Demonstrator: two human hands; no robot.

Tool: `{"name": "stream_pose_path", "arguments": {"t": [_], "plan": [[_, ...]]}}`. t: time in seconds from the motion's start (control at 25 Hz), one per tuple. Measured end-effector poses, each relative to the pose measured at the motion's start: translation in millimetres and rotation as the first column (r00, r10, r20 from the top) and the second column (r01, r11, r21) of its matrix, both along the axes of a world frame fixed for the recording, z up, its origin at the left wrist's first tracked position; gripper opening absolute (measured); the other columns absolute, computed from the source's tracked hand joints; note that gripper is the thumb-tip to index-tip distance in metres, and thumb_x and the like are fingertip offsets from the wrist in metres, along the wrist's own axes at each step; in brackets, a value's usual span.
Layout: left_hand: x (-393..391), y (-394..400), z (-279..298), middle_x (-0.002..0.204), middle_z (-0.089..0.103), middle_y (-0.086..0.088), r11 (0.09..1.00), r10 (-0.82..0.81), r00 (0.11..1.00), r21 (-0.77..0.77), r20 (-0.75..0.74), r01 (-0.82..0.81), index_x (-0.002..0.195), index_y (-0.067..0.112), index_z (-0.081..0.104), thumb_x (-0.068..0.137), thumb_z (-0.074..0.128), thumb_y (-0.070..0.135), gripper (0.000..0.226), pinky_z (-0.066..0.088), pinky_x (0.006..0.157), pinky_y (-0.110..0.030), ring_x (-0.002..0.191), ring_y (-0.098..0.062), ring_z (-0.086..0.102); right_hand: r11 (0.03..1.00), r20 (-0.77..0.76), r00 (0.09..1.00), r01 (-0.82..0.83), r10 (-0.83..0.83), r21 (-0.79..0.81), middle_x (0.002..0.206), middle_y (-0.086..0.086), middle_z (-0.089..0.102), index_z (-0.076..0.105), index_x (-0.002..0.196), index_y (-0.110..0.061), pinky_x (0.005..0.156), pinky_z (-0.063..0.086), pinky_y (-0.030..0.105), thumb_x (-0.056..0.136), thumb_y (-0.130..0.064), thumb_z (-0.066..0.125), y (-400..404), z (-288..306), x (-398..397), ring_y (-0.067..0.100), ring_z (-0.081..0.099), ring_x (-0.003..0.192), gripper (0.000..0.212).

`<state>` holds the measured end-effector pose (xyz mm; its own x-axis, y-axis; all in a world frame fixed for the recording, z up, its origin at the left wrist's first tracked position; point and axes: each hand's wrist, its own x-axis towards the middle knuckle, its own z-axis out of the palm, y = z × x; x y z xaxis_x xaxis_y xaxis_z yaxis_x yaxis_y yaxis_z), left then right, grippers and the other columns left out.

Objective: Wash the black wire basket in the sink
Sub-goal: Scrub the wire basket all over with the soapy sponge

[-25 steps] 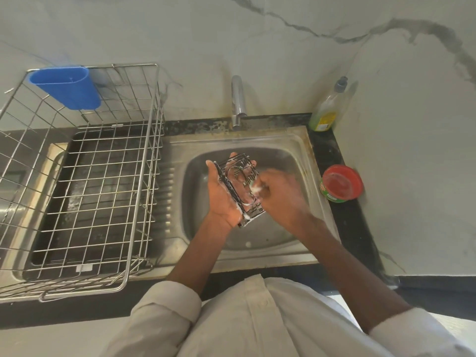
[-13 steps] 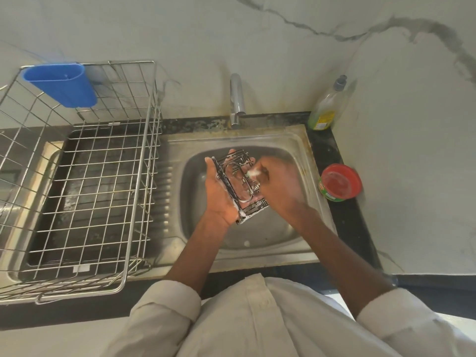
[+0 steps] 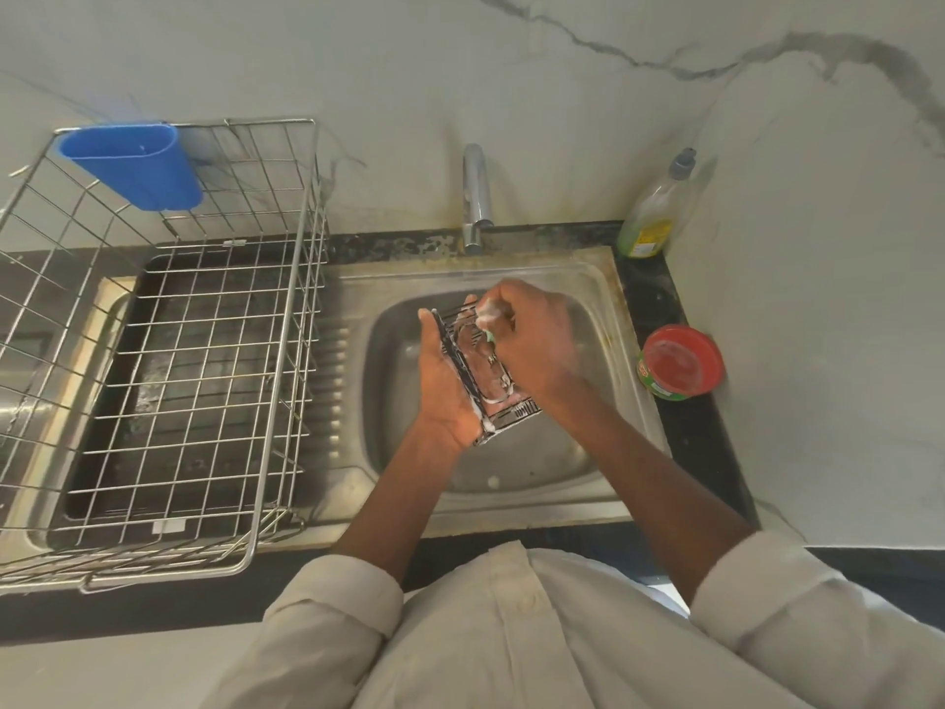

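Both hands grip: left hand (image 3: 450, 386) cradles the black wire basket (image 3: 483, 371), right hand (image 3: 532, 340) pinches something foamy, mostly hidden

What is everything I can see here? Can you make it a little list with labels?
Held item: black wire basket, soapy, above the sink
Left hand: holds the basket from its left side
Right hand: grips a small sudsy scrubber against the basket's top
Tap: no water visible
Left of sink: steel dish rack with blue cup on its back rim
Right of sink: dish soap bottle, red-lidded tub
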<state>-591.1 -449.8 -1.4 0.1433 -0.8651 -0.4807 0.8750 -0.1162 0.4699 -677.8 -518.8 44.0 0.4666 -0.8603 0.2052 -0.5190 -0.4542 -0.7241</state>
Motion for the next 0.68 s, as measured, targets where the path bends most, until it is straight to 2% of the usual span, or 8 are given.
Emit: {"name": "stream_pose_path", "arguments": {"t": [0.08, 0.16, 0.28, 0.36, 0.44, 0.56, 0.64, 0.68], "plan": [[6, 0, -2, 0.121, 0.072, -0.016, 0.999, 0.048, 0.999, -0.008, -0.017, -0.048, 0.124, 0.016, 0.076, 0.098, 0.032, 0.082, 0.084, 0.063, 0.083, -0.044, 0.104, -0.032, 0.074, 0.991, -0.006, 0.993, -0.116, 0.115, -0.062, 0.087, -0.001, 0.074, 0.073, 0.088, -0.009, 0.073, 0.060, 0.039, 0.085, 0.013, 0.069, 17, -9, -16, 0.014, 0.071, 0.082, 0.023], [11, 0, -9, 0.129, 0.068, -0.017, 0.997, 0.068, 0.997, -0.019, -0.046, -0.069, 0.115, 0.019, 0.081, 0.097, 0.031, 0.083, 0.083, 0.061, 0.087, -0.045, 0.105, -0.033, 0.071, 0.983, -0.051, 0.983, -0.177, 0.175, -0.046, 0.087, -0.002, 0.074, 0.074, 0.086, -0.011, 0.072, 0.060, 0.036, 0.082, 0.016, 0.070, 31, -15, -38, 0.013, 0.071, 0.083, 0.028], [8, 2, -13, 0.148, 0.061, -0.014, 1.000, -0.016, 1.000, -0.015, -0.023, 0.016, 0.152, 0.022, 0.057, 0.092, 0.031, 0.089, 0.094, 0.058, 0.092, -0.059, 0.127, -0.039, 0.063, 1.000, -0.068, 0.997, -0.026, 0.027, 0.011, 0.091, -0.007, 0.071, 0.075, 0.091, -0.013, 0.070, 0.058, 0.024, 0.088, 0.009, 0.071, 20, -14, -42, 0.003, 0.067, 0.081, 0.023], [0, 2, -8, 0.146, 0.064, -0.015, 0.996, -0.089, 0.996, -0.026, -0.013, 0.088, 0.152, 0.020, 0.057, 0.093, 0.029, 0.089, 0.095, 0.054, 0.098, -0.064, 0.128, -0.039, 0.064, 0.997, 0.006, 0.997, 0.079, -0.079, -0.011, 0.092, -0.007, 0.072, 0.075, 0.093, -0.013, 0.071, 0.056, 0.018, 0.092, 0.002, 0.072, 1, -4, -23, 0.000, 0.066, 0.080, 0.016], [-5, 1, -8, 0.135, 0.069, -0.015, 0.995, -0.094, 0.996, -0.025, 0.004, 0.094, 0.140, 0.015, 0.065, 0.095, 0.028, 0.088, 0.093, 0.054, 0.099, -0.063, 0.123, -0.037, 0.067, 0.999, 0.040, 0.998, 0.048, -0.047, -0.017, 0.093, -0.004, 0.075, 0.075, 0.096, -0.011, 0.067, 0.053, 0.011, 0.093, 0.000, 0.071, -7, 8, -4, 0.003, 0.068, 0.077, 0.013], [3, 0, -11, 0.132, 0.062, -0.017, 0.998, -0.055, 0.999, -0.008, -0.004, 0.054, 0.130, 0.012, 0.067, 0.092, 0.035, 0.090, 0.092, 0.044, 0.108, -0.067, 0.126, -0.038, 0.058, 0.991, -0.044, 0.998, -0.054, 0.049, -0.124, 0.096, 0.001, 0.074, 0.076, 0.095, -0.010, 0.070, 0.054, 0.017, 0.087, 0.012, 0.067, 2, 8, -5, 0.009, 0.065, 0.078, 0.024], [9, 1, -8, 0.136, 0.067, -0.018, 0.999, -0.031, 0.999, 0.031, 0.025, 0.030, 0.138, 0.009, 0.065, 0.092, 0.029, 0.089, 0.099, 0.054, 0.101, -0.063, 0.122, -0.039, 0.066, 0.989, -0.079, 0.995, -0.070, 0.060, -0.132, 0.099, 0.002, 0.073, 0.076, 0.100, -0.012, 0.075, 0.060, 0.029, 0.084, 0.013, 0.067, 11, -1, -24, 0.012, 0.068, 0.083, 0.031], [11, 1, -7, 0.128, 0.072, -0.016, 0.998, -0.029, 0.998, 0.053, 0.047, 0.027, 0.139, 0.007, 0.065, 0.093, 0.026, 0.089, 0.102, 0.060, 0.092, -0.058, 0.113, -0.037, 0.071, 0.994, -0.099, 0.993, -0.067, 0.059, -0.084, 0.102, 0.003, 0.073, 0.075, 0.107, -0.013, 0.075, 0.062, 0.036, 0.084, 0.013, 0.066, 17, -4, -35, 0.015, 0.069, 0.086, 0.035]]}}
